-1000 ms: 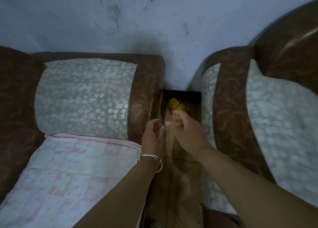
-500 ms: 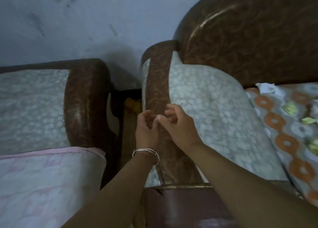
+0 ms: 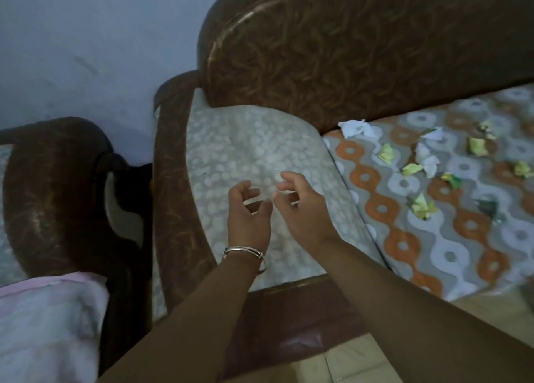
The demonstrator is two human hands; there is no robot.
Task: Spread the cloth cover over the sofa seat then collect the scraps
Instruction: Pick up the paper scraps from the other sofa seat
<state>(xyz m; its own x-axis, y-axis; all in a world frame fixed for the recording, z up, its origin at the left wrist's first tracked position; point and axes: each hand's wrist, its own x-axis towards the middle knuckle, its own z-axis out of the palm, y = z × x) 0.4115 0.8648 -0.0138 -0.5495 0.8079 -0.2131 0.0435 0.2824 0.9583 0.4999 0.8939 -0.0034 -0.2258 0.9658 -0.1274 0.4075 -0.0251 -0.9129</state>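
Observation:
A cloth cover (image 3: pixel 450 238) with orange and grey rings lies spread on the sofa seat at the right. Several crumpled paper scraps, white (image 3: pixel 357 128) and yellow (image 3: pixel 423 206), lie scattered on it. My left hand (image 3: pixel 248 215), with a metal bangle at the wrist, and my right hand (image 3: pixel 303 206) hover side by side over the sofa's padded armrest (image 3: pixel 248 151). Both have loosely curled, parted fingers and hold nothing. The scraps lie to the right of my hands.
The sofa's brown backrest (image 3: pixel 361 44) rises behind the seat. A second brown chair (image 3: pixel 55 194) with a pink-edged cover (image 3: pixel 49 319) stands at the left, across a narrow dark gap. A blue wall is behind. Tan floor tiles (image 3: pixel 361 359) show at the bottom.
My view has swung right from the gap between the chairs to the sofa seat. My hands moved from the gap to over the armrest and their fingers came apart.

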